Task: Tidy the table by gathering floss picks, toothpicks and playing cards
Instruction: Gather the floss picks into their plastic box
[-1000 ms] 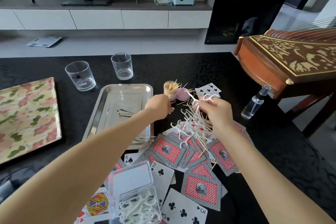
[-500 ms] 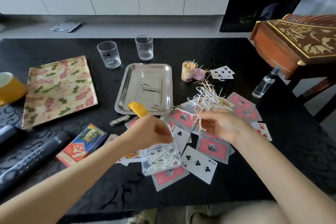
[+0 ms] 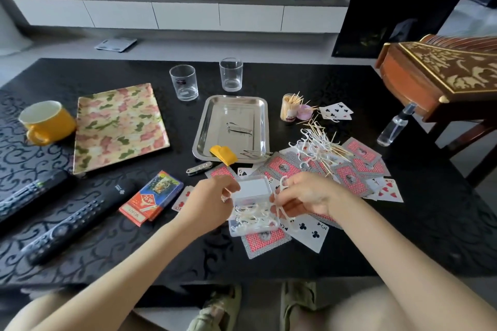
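Observation:
A clear plastic box [image 3: 251, 226] with its white lid raised lies on the cards near the table's front, with white floss picks inside. My left hand [image 3: 208, 203] holds the box's left side. My right hand [image 3: 305, 196] pinches a few floss picks [image 3: 282, 188] at the box's right edge. A loose heap of floss picks and toothpicks [image 3: 316, 144] lies on scattered red-backed playing cards [image 3: 349, 177]. The toothpick jar [image 3: 290, 107] stands behind the heap, beside its pink lid. A card box [image 3: 152, 197] lies to the left.
A steel tray [image 3: 234, 105] with small metal tools and a yellow item, two glasses [image 3: 184, 83], a floral tray [image 3: 118, 126], a yellow mug [image 3: 45, 122] and two remotes [image 3: 78, 217] are on the black table. A spray bottle [image 3: 394, 129] and a wooden instrument [image 3: 443, 75] are at the right.
Both hands came back from the toothpick jar and the pile to the front of the table. My right hand brought floss picks to the open box, which my left hand took hold of.

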{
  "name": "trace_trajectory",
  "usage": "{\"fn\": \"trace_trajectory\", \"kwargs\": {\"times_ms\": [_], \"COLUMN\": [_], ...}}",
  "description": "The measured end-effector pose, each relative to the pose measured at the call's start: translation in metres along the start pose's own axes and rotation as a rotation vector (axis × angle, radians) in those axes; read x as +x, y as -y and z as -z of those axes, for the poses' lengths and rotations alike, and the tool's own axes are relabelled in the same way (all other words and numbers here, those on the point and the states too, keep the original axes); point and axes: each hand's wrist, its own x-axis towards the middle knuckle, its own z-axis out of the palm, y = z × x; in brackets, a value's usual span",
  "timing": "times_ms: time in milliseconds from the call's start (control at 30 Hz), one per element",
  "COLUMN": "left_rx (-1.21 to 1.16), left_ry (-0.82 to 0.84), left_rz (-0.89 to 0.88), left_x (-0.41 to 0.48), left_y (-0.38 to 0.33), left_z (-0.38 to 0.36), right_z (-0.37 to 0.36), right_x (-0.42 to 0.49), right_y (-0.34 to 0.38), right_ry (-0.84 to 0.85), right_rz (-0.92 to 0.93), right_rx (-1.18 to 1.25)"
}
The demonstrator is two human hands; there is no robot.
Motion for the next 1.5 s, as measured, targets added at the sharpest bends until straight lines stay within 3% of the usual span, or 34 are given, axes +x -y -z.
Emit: {"fn": "trace_trajectory", "kwargs": {"times_ms": [100, 267, 533, 633, 800, 1000, 1267, 1500], "left_rx": [0.043, 0.128, 0.102, 0.078, 0.185, 0.187, 0.175, 0.123], "left_ry": [0.121, 0.15, 0.016, 0.006, 0.076, 0.095, 0.166, 0.139], "left_rz": [-0.044, -0.088, -0.111, -0.103, -0.09, -0.115, -0.179, -0.121], "left_x": [-0.006, -0.013, -0.009, -0.011, -0.009, -0.008, -0.007, -0.003], "left_y": [0.0, 0.002, 0.004, 0.0, -0.003, 0.0, 0.006, 0.004], "left_z": [-0.003, -0.017, -0.03, -0.033, -0.036, -0.034, -0.029, -0.03], "right_z": [-0.014, -0.034, -0.049, -0.059, -0.067, -0.051, -0.045, -0.045], "right_x": [0.009, 0.02, 0.024, 0.02, 0.009, 0.001, -0.007, 0.003], "right_y": [0.011, 0.021, -0.017, -0.031, -0.039, -0.044, -0.042, -0.046], "right_ry": [-0.005, -0.107, -0.5, -0.59, -0.477, -0.595, -0.204, -0.367], "right_rz": [-0.004, 0.065, 0.264, 0.247, 0.193, 0.346, 0.361, 0.53], "right_rx": [-0.173, -0.189, 0.107, 0.165, 0.263, -0.234, -0.303, -0.517]}}
